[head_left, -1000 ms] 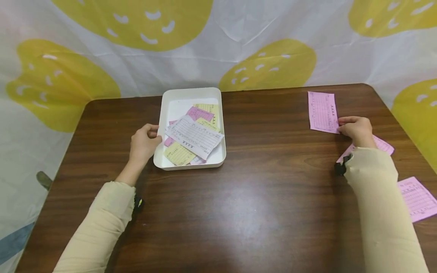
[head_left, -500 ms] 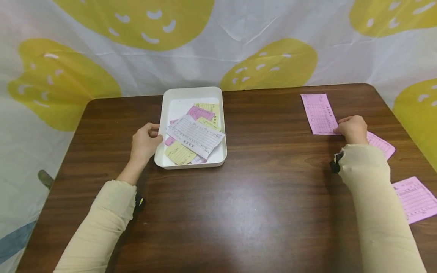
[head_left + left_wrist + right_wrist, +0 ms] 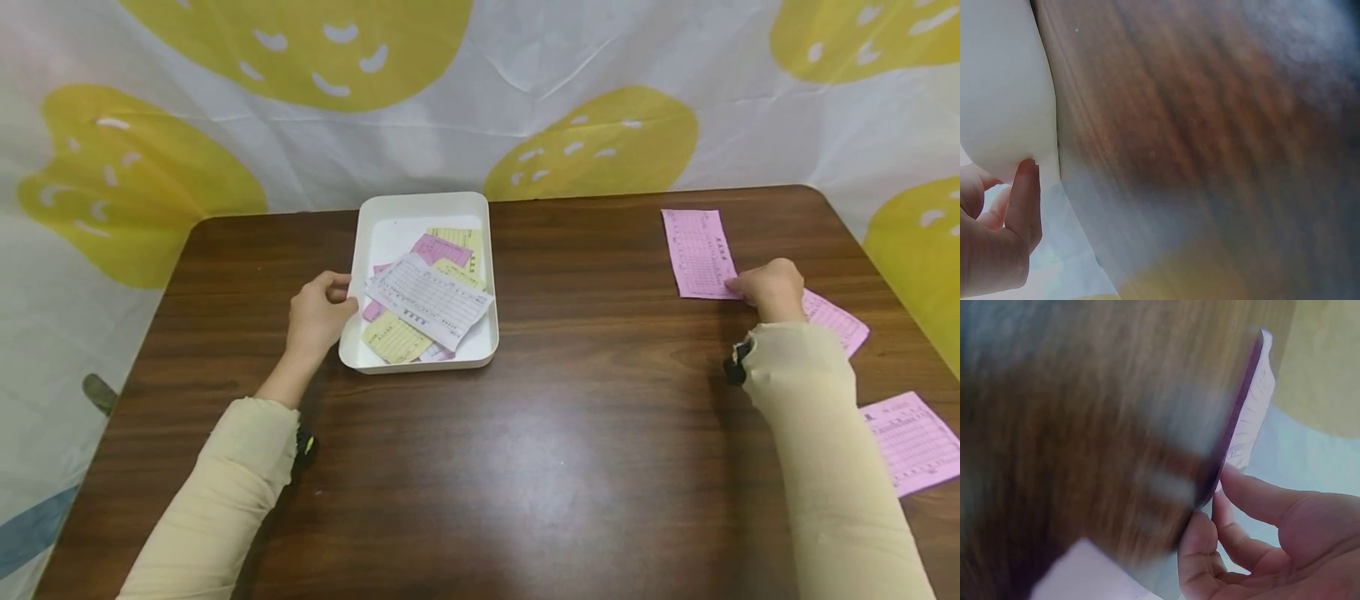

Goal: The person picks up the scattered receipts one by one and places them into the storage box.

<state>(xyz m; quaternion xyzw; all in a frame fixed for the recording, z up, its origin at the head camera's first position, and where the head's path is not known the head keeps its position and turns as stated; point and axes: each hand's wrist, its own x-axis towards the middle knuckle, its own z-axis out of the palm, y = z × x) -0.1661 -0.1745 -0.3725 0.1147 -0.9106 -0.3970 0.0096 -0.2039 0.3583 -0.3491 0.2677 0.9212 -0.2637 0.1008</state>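
Observation:
At the left rim of a white tray (image 3: 350,325), my left hand (image 3: 315,312) holds on with curled fingers. The left wrist view shows a fingertip (image 3: 1029,165) against the tray's smooth outer wall. Inside the tray lies a loose pile of paper slips, with a white printed slip (image 3: 431,300) on top of yellow and pink ones. My right hand (image 3: 772,287) pinches the near right corner of a pink printed slip (image 3: 697,254) at the far right of the table. Thumb and fingers meet on the paper's edge in the right wrist view.
Another pink slip (image 3: 836,321) lies partly hidden behind my right hand. Nearer, beside the right forearm, lies a further pink slip (image 3: 911,442). The brown wooden table (image 3: 570,400) backs onto a white curtain (image 3: 420,150) with yellow shapes.
The right hand has moved slightly left, and the pink slip in it has shifted left and turned a little. The left hand and the tray stay in place.

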